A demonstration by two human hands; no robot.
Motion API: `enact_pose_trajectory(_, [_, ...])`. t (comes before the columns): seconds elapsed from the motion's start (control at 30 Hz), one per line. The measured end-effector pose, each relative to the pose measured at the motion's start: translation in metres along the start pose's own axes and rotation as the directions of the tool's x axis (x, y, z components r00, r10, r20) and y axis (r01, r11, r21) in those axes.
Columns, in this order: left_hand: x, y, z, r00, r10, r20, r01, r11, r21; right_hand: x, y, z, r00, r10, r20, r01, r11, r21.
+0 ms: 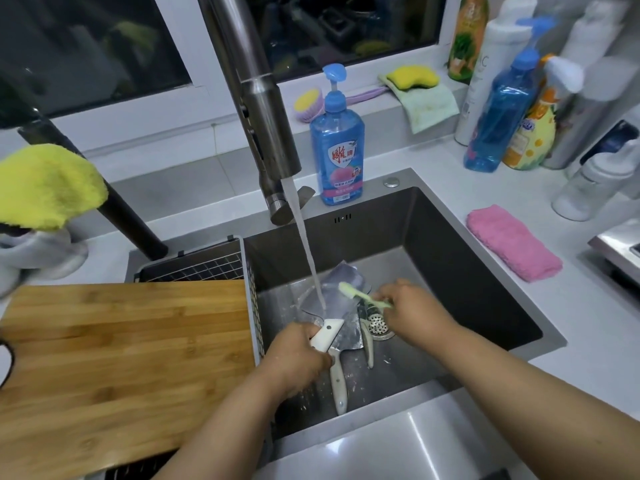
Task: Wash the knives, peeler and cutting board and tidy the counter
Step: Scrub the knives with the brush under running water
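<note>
Under faucet, cleaver mid-sink.

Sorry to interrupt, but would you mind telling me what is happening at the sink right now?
A person is washing a cleaver under the running faucet. The left hand grips its white handle, holding the blade in the water stream, while the right hand holds a light green brush over it. A second knife and what looks like a peeler lie on the sink floor near the drain. The wooden cutting board rests over the rack to the left, not yet in the water.
</note>
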State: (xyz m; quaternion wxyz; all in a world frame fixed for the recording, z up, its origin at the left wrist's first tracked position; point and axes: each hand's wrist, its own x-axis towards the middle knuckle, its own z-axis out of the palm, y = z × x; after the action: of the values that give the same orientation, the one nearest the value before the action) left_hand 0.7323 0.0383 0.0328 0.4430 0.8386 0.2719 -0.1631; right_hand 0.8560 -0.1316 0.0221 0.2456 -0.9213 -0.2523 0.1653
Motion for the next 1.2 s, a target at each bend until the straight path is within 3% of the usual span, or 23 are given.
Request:
enact_pose_trajectory(0.1, [-0.002,0.002,0.000,1.000,0.010,0.013,-0.010,1.000,0.017,-0.001,0.008,-0.005,0.998,0.055,-0.036,-0.056,0.998,-0.039])
enact_pose_trajectory(0.23, [0.000,0.003,0.003,1.000,-0.002,0.001,0.002,1.000,0.013,-0.011,-0.003,0.004,0.992,-0.090,0.087,0.083,0.993,0.081])
enact_pose_trajectory(0.4, [0.003,0.003,0.003,1.000,-0.010,-0.005,0.010,1.000,0.020,0.000,0.013,-0.002,0.995,0.087,-0.056,-0.090,0.995,-0.051])
enact_pose_trajectory(0.57, [0.005,0.004,0.005,1.000,0.010,0.002,-0.010,0.999,0.034,-0.006,-0.006,0.010,0.992,-0.079,0.095,0.073,0.995,0.069])
enact_pose_trajectory(0.77, [0.004,0.007,0.002,0.999,0.031,0.044,-0.033,0.998,0.045,0.008,0.009,-0.002,0.997,0.076,-0.030,-0.078,0.995,-0.055])
enact_pose_trajectory(0.93, [0.004,0.005,0.002,0.997,0.036,0.067,-0.040,0.997,0.060,-0.002,-0.014,0.016,0.992,-0.072,0.103,0.067,0.997,0.050])
enact_pose_trajectory(1.13, [0.002,0.005,-0.004,0.995,0.068,0.071,-0.077,0.990,0.120,0.019,0.006,0.001,0.990,0.136,-0.022,-0.137,0.989,-0.058])
enact_pose_trajectory(1.2, [0.002,0.004,-0.005,0.994,0.090,0.056,-0.098,0.980,0.173,0.012,-0.001,0.003,0.996,0.081,0.041,-0.079,0.996,-0.039])
